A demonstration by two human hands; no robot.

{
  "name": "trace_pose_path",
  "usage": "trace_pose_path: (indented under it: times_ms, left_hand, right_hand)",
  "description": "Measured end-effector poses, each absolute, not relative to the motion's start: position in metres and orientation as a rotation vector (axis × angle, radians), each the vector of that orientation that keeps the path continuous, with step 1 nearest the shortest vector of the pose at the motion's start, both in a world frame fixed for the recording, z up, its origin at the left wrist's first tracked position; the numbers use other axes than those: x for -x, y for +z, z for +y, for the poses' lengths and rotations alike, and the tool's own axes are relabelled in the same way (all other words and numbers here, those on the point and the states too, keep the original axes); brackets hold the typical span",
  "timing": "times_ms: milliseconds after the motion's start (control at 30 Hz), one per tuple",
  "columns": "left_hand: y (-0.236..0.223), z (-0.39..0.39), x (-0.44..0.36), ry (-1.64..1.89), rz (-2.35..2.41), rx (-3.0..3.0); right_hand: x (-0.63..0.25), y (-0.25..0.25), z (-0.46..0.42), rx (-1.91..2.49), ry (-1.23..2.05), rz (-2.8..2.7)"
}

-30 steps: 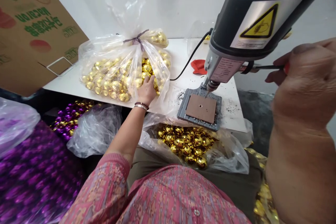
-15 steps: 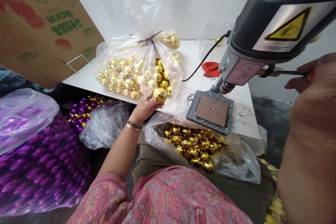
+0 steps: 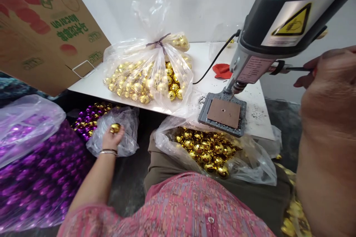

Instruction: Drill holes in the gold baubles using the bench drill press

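Head camera view over a white work table: the person's left hand (image 3: pixel 112 140), fingers half curled, gripped a mirrored gold ball (image 3: pixel 115 128) at the fingertips, just in front of a crumpled clear plastic bag (image 3: pixel 130 127) left of centre. At the right edge of the frame, the right hand (image 3: pixel 330 70) was closed around the red-tipped end of a black lever (image 3: pixel 296 69) on a bench drill (image 3: pixel 267 26). The drill's chuck (image 3: pixel 238 87) hung just above a grey metal base plate (image 3: pixel 204 118) carrying a brown square pad (image 3: pixel 224 113) with a small central hole. Dark shavings (image 3: pixel 254 118) lay scattered on the table (image 3: pixel 200 53) beside the plate, and a red scrap (image 3: pixel 222 71) lay behind the drill. A tied clear bag of gold balls (image 3: pixel 144 81) sat at upper centre. An open bag of gold balls (image 3: pixel 204 152) rested on the person's lap below the plate. Purple balls in plastic (image 3: pixel 36 181) filled the lower left, beneath a tilted cardboard box (image 3: pixel 47 26) at upper left.
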State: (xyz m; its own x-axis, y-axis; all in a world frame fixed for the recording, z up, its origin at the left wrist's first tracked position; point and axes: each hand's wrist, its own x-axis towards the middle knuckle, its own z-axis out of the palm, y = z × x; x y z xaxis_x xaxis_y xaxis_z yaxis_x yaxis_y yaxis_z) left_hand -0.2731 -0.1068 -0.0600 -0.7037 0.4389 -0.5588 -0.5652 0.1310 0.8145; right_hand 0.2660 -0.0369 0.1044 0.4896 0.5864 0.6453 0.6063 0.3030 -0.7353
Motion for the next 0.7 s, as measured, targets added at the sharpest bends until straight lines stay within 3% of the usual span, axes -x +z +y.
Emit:
trace_pose_path:
  times_ms: [133, 233, 367, 533, 700]
  left_hand:
    - [0.003, -0.089, 0.349, 1.783, 1.858, -0.198]
    - [0.027, -0.072, 0.344, 1.692, 1.881, -0.712]
    - [0.037, -0.047, 0.244, 1.546, 1.838, -1.127]
    - [0.041, 0.000, 0.111, 1.019, 1.776, -1.749]
    - [0.026, 0.045, 0.069, 0.333, 2.159, -1.967]
  right_hand:
    - [-0.265, 0.104, -0.034, 1.351, -0.056, -1.142]
    - [-0.263, 0.104, -0.032, 1.313, -0.095, -1.128]
    - [-0.261, 0.105, -0.034, 1.310, -0.091, -1.130]
    - [-0.262, 0.107, -0.038, 1.315, -0.109, -1.163]
    - [-0.260, 0.106, -0.040, 1.332, -0.109, -1.191]
